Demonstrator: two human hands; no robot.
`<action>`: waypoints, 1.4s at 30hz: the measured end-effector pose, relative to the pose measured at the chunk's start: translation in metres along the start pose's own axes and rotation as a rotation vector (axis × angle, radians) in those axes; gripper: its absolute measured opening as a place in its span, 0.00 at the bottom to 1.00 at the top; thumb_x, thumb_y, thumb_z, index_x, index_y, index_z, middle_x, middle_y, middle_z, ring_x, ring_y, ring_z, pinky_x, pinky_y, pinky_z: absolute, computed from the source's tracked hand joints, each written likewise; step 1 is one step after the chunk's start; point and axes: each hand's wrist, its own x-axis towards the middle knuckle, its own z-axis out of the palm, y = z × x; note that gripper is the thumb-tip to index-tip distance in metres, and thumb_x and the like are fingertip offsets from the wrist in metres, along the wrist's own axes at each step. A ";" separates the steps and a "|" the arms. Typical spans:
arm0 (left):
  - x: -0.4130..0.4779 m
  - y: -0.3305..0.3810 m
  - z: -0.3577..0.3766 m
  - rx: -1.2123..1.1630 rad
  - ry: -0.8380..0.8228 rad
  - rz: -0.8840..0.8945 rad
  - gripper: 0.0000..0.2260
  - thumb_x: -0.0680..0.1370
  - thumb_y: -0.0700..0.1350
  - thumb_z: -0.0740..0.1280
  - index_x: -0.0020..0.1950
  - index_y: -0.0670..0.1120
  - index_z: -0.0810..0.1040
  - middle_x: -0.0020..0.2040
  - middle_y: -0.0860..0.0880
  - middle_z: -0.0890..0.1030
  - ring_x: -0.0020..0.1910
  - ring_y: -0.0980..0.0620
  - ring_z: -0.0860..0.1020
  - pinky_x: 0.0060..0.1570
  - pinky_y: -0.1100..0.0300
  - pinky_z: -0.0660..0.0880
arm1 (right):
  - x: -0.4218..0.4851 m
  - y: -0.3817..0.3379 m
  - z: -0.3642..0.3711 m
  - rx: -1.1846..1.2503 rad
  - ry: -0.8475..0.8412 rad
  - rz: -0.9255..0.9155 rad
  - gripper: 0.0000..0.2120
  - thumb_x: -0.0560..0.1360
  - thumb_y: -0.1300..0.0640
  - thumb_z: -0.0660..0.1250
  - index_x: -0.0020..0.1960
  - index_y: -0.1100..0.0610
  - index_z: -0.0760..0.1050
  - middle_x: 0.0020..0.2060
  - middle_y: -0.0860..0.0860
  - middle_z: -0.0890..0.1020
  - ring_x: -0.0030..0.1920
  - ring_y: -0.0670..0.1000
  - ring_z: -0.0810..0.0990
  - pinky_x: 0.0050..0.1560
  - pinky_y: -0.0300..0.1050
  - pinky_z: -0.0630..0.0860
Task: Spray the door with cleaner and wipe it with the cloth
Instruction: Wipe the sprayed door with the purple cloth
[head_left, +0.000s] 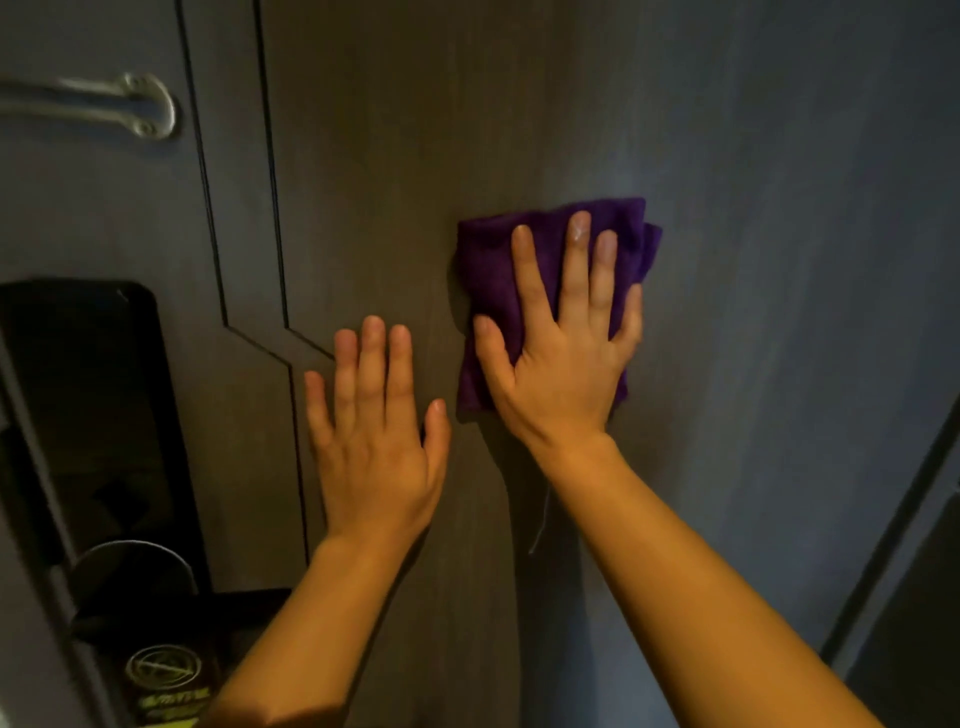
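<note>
Wiping stage, by the look of it: right hand (563, 358) spread flat, fingers (576, 265) splayed and extended, pressing a folded purple cloth (493, 270) against the dark wood-grain door (389, 156), right of the panel's centre. No curl round the fabric, only palm pressure pinning it to the surface; a loose thread (543, 519) dangling below the wrist. Left hand (374, 436) just left of the cloth and a little lower, also open and flat on the door, fingers together and straight, holding nothing, probably bracing. Faint pale streaks on the far right of the panel, possibly damp sheen or only glare; not certain which. Spraying therefore likely done, though no spray visibly wet on the wood. A bottle with a yellow-green label (166, 686) low at the near left, partly hidden by the left forearm, perhaps the cleaner, not confirmable. Black lock plate (88, 415) with round knob (132, 569) at left, metal pull handle (104, 104) far upper left, grooved trim (244, 218) between. Left to do, seemingly: the panel's left side, the grooves, the area round the hardware.
</note>
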 end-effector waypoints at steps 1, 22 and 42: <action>-0.006 0.000 0.003 0.002 0.014 -0.010 0.30 0.83 0.53 0.57 0.82 0.44 0.52 0.83 0.41 0.53 0.82 0.43 0.49 0.79 0.40 0.45 | -0.012 0.002 0.004 -0.001 0.000 -0.002 0.33 0.79 0.35 0.55 0.81 0.44 0.54 0.82 0.55 0.54 0.82 0.58 0.50 0.77 0.66 0.51; -0.113 -0.017 0.036 0.015 0.004 0.099 0.31 0.83 0.54 0.57 0.83 0.44 0.51 0.83 0.42 0.50 0.82 0.44 0.46 0.79 0.38 0.47 | -0.232 0.038 0.070 0.020 -0.052 -0.002 0.35 0.80 0.43 0.56 0.82 0.48 0.44 0.81 0.51 0.48 0.82 0.51 0.42 0.76 0.56 0.52; -0.117 -0.023 0.039 0.059 -0.035 0.141 0.33 0.82 0.55 0.54 0.83 0.43 0.48 0.83 0.41 0.45 0.82 0.42 0.44 0.78 0.37 0.45 | -0.062 0.065 -0.001 0.164 0.154 0.071 0.28 0.82 0.47 0.54 0.80 0.53 0.60 0.81 0.56 0.59 0.81 0.56 0.55 0.73 0.55 0.62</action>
